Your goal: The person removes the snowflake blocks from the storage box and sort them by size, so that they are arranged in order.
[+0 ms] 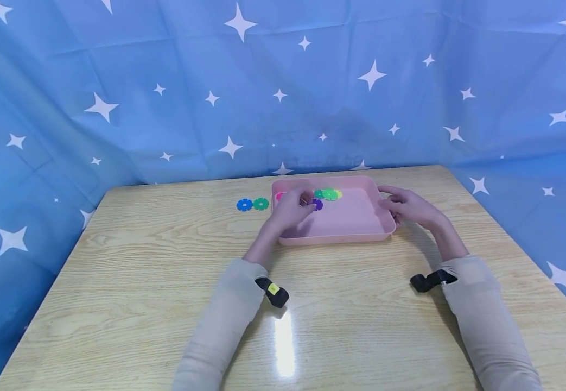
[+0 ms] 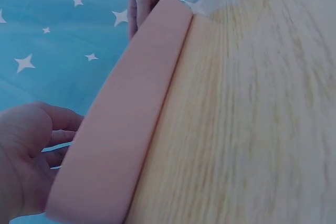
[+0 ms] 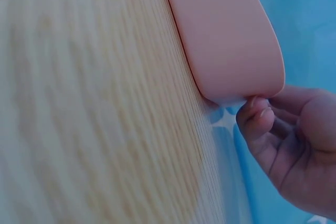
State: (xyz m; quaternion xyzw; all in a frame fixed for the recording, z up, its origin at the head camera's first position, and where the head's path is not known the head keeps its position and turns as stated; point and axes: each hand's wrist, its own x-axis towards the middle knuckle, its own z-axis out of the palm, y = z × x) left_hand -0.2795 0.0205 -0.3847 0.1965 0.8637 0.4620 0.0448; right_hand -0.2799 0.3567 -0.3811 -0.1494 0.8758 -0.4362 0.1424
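Table (image 1: 131, 260): sound, but smooth-looking – tray (image 1: 336, 239) could skid, in my judgement, if R hand (image 1: 407, 208) tugs its end. L hand (image 1: 292, 209), reaching over the side, might knock the wall. Discs prob. prone to slip or stack, being thin & flat.

Posn: tray at far side of table; its R end is pinched betw. R thumb & curled fingers. L hand over tray's L part, fingers bent; whether clamped on a disc, can't tell. Purple disc (image 1: 318, 205) is right at L fingertips, partly hidden; lt green disc (image 1: 330, 194), dk green disc (image 1: 318, 194) & yellow disc (image 1: 339, 194) lie just beyond; pink disc (image 1: 279, 195) behind hand, part. covered. Outside, L of tray: green disc (image 1: 261, 204), blue disc (image 1: 245, 205) – clear of fingers.
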